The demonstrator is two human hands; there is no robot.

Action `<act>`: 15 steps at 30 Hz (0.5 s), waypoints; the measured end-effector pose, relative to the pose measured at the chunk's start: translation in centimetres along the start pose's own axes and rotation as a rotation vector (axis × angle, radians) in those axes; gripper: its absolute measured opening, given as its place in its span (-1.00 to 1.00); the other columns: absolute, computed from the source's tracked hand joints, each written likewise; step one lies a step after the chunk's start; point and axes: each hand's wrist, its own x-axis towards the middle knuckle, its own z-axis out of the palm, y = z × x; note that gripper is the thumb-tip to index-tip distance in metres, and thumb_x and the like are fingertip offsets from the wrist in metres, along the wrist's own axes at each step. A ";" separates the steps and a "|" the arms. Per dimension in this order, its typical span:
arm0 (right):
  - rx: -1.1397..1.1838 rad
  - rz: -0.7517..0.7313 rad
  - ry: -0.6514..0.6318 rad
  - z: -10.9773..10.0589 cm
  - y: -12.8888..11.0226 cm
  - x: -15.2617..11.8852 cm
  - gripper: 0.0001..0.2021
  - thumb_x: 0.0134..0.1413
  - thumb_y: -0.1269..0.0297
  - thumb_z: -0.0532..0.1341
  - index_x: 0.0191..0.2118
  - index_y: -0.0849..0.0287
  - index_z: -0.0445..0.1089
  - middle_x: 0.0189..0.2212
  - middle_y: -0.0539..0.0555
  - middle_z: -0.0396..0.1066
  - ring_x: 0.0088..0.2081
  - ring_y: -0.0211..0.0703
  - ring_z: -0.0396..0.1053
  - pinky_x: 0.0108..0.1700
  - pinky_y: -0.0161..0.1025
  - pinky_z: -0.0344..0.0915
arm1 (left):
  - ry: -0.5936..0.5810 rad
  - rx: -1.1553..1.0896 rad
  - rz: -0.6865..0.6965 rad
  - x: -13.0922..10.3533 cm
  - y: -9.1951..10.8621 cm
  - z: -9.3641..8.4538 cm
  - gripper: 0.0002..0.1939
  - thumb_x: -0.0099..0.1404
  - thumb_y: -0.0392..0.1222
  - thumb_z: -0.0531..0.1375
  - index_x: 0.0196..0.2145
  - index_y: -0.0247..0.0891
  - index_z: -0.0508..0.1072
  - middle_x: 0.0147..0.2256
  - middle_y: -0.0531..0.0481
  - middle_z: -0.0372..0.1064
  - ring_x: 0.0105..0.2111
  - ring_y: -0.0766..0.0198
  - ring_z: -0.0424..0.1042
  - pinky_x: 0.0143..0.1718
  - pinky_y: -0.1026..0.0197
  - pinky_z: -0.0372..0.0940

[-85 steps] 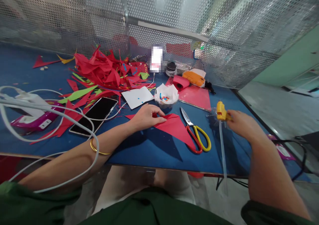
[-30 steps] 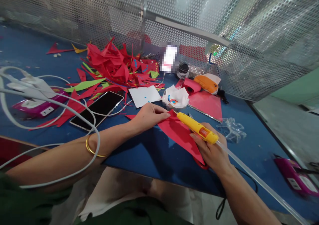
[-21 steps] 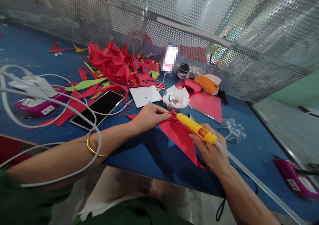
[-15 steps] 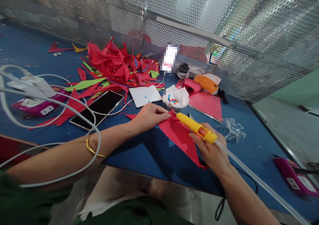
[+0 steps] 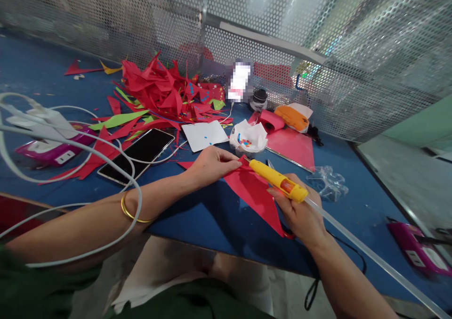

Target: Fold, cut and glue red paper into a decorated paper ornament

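My left hand (image 5: 212, 167) pinches the top of a red paper piece (image 5: 254, 197) between thumb and fingers, near the front of the blue table. My right hand (image 5: 300, 210) is wrapped round a yellow glue gun (image 5: 277, 178) with a long clear glue stick (image 5: 370, 257) coming out of its back. The gun's tip is at the paper, close beside my left fingertips. Part of a red scissor handle (image 5: 288, 234) shows by my right hand. Just beyond the hands stands a paper-lined bowl (image 5: 249, 137) with small coloured bits.
Red paper scraps (image 5: 158, 90) are heaped at the back left. A dark phone (image 5: 137, 156), white cables (image 5: 137, 201) and a purple power strip (image 5: 58, 149) lie left. A white card (image 5: 205, 136) is behind my left hand. Clear plastic (image 5: 328, 183) and another purple strip (image 5: 418, 247) lie right.
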 end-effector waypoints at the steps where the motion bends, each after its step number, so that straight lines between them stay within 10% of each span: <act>1: -0.008 -0.008 0.004 0.0 0.0 0.0 -0.54 0.33 -0.19 -0.02 -0.32 0.09 0.32 -0.55 -0.01 0.41 -0.53 -0.14 0.38 -0.47 -0.26 0.17 | 0.000 -0.003 -0.001 0.0 0.0 0.0 -0.75 0.15 -0.06 0.26 -0.39 -0.30 0.66 -0.57 0.03 0.42 -0.58 0.38 0.24 -0.53 0.30 0.08; 15: -0.055 -0.038 0.031 -0.2 -0.2 0.0 -0.52 0.33 -0.20 -0.05 -0.34 0.09 0.29 -0.58 -0.02 0.39 -0.56 -0.15 0.37 -0.50 -0.27 0.16 | -0.006 0.008 0.004 0.0 0.0 0.0 -0.76 0.17 -0.09 0.26 -0.37 -0.31 0.66 -0.58 0.03 0.42 -0.58 0.38 0.26 -0.52 0.29 0.11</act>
